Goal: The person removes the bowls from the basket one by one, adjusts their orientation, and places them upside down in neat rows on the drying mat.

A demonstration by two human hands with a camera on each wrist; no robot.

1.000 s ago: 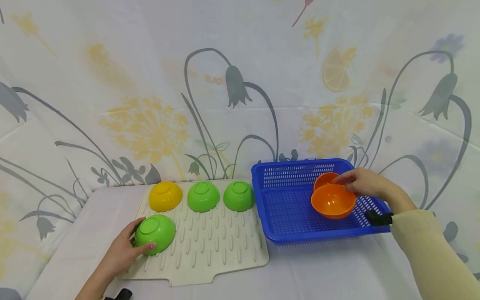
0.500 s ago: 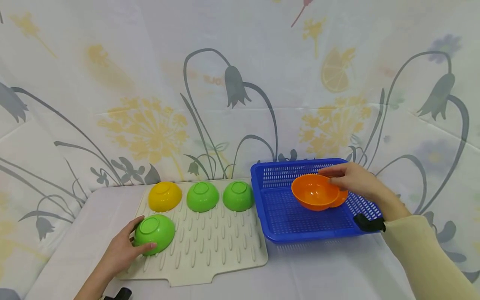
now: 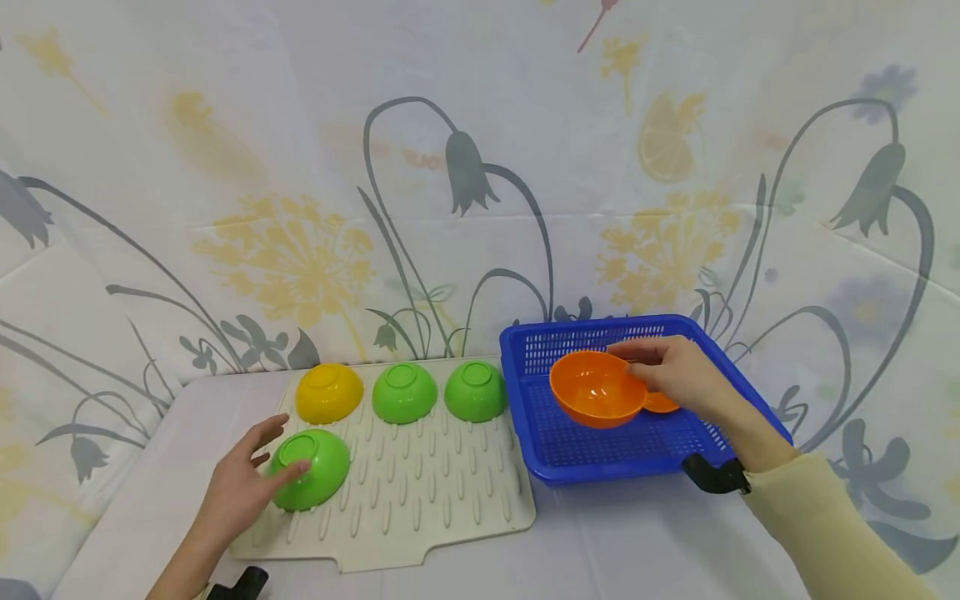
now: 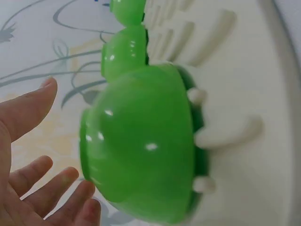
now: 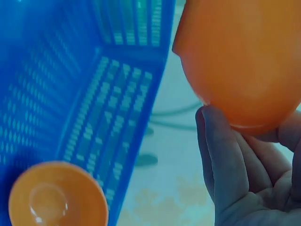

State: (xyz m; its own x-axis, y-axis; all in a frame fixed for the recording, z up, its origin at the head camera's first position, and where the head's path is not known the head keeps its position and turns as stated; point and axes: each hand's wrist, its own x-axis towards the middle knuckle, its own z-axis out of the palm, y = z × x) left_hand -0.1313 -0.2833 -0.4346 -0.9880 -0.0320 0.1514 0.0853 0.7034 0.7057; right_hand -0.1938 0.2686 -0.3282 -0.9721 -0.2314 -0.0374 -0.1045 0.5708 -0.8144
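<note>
An orange bowl is held by my right hand above the blue basket, its hollow side facing up and toward me. In the right wrist view, thumb and fingers grip the underside of this bowl. A second orange bowl sits in the basket, partly hidden behind the held one. My left hand is beside an upside-down green bowl at the drying mat's left. In the left wrist view, the fingers are spread and stand off the green bowl.
On the ridged cream drying mat, a back row of upside-down bowls holds a yellow bowl, a green bowl and another green bowl. The basket stands against the mat's right side. A patterned cloth rises behind.
My right hand has carried the orange bowl leftward over the basket, away from the other orange bowl. My left fingers have opened and lifted off the front green bowl, which stays in place.
</note>
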